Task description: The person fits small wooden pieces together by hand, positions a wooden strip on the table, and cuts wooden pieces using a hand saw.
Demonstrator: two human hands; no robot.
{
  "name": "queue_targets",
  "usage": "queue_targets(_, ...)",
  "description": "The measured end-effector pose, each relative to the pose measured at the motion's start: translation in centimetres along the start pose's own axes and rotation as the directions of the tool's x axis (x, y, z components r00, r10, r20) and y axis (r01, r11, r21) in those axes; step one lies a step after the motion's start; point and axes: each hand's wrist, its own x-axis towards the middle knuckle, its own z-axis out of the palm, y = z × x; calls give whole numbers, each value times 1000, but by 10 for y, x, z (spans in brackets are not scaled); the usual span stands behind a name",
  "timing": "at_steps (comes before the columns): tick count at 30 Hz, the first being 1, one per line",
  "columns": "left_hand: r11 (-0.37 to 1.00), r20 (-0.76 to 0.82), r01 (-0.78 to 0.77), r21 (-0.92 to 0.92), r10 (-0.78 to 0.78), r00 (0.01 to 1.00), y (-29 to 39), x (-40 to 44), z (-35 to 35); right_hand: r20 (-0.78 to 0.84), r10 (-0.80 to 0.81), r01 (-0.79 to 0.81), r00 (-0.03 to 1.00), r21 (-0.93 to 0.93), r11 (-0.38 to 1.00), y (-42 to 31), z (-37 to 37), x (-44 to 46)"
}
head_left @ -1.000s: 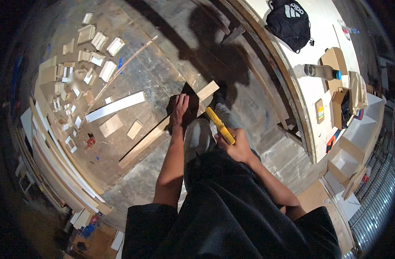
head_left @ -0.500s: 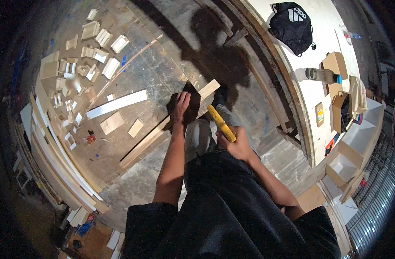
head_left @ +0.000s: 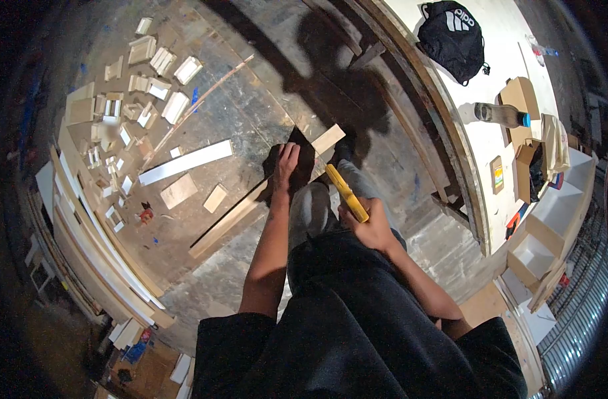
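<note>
My right hand (head_left: 372,225) is closed round the yellow handle of a hand saw (head_left: 347,193). Its thin blade, seen almost edge-on, points up and left across a long wooden board (head_left: 232,216). The board's pale far end (head_left: 328,138) sticks out beyond the blade, near my foot. To the left of the saw, my left hand (head_left: 287,166) grips the board with bent fingers, partly in dark shadow. My knees are bent just behind the board, and shadow hides the stretch between hand and blade.
On the floor at left lie a white strip (head_left: 186,161), two short wood pieces (head_left: 179,191) and several small wooden box-like parts (head_left: 176,106). Long boards (head_left: 98,239) are stacked at far left. A white-topped table (head_left: 473,100) at right carries a black bag (head_left: 453,43) and a bottle (head_left: 500,115).
The whole view has shifted slightly right and down. Both hands keep their places on the board and the saw, with little visible change in the saw's position.
</note>
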Motion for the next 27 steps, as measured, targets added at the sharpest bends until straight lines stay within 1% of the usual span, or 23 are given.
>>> queue_targets(1,1000,0,-2,1,2,1000,-10,0,13,-1,-1,1,1000,1,1000,1,0,0)
queue_targets(3,980,-106,155,-127,-168,980,-41,3,52,0,-25,25,1000,-11,1000,3,-2,3)
queue_targets(4,981,-107,148,-127,-162,981,-38,10,50,-6,-27,27,1000,-11,1000,4,-2,3)
queue_targets(5,984,-258,131,-121,-159,953,-27,19,44,-10,-21,21,1000,-12,1000,6,-2,3)
queue_targets(6,986,-403,119,-113,-156,902,-15,26,38,-10,-14,14,1000,-14,1000,7,-1,2)
queue_targets(7,976,-429,209,-60,-214,877,0,35,31,-10,-13,13,1000,-15,1000,5,0,3)
queue_targets(8,975,-428,212,-61,-217,877,6,38,31,-13,-10,10,1000,-25,1000,3,0,2)
queue_targets(10,916,-499,388,100,-292,816,14,42,33,-11,-4,3,1000,-42,999,-2,-1,2)
queue_targets(11,907,-540,408,100,-295,788,17,43,37,-1,24,-24,1000,-54,998,-3,-2,4)
queue_targets(12,905,-538,415,96,-304,787,16,47,39,13,57,-56,998,-66,996,-5,-4,4)
queue_targets(14,835,-530,509,210,-340,777,13,48,41,34,73,-71,997,-75,995,-12,-7,-7)
queue_targets(15,827,-498,531,183,-388,776,13,46,41,33,75,-73,997,-70,995,-17,-7,-10)
queue_targets(16,823,-493,537,186,-394,775,16,48,38,40,82,-79,996,-70,994,-23,-11,-15)
queue_targets(18,842,-476,529,105,-424,770,26,50,30,64,110,-110,992,-6,994,-32,-19,-27)
queue_targets(19,833,-461,540,124,-433,774,23,50,32,-3,44,-44,999,111,993,-17,-11,-23)
queue_targets(20,833,-457,539,123,-434,776,27,53,25,-4,49,-48,999,112,993,-23,-7,-13)
queue_targets(22,853,-492,506,128,-388,779,37,51,18,46,198,-191,979,-132,973,-34,-1,5)
queue_targets(23,872,-467,470,138,-361,807,27,50,23,88,-13,20,996,-86,996,-20,-5,0)
queue_targets(24,877,-471,461,136,-352,809,24,56,26,78,-19,25,997,-86,996,-21,-11,-8)
queue_targets(25,865,-485,491,107,-386,785,30,55,22,32,-1,2,999,-22,1000,-26,-15,-23)
queue_targets(26,848,-499,525,78,-423,757,33,52,22,25,29,-29,999,-12,1000,-35,-18,-25)
queue_targets(27,842,-490,530,96,-423,762,34,53,21,18,59,-59,998,-1,998,-45,-21,-27)
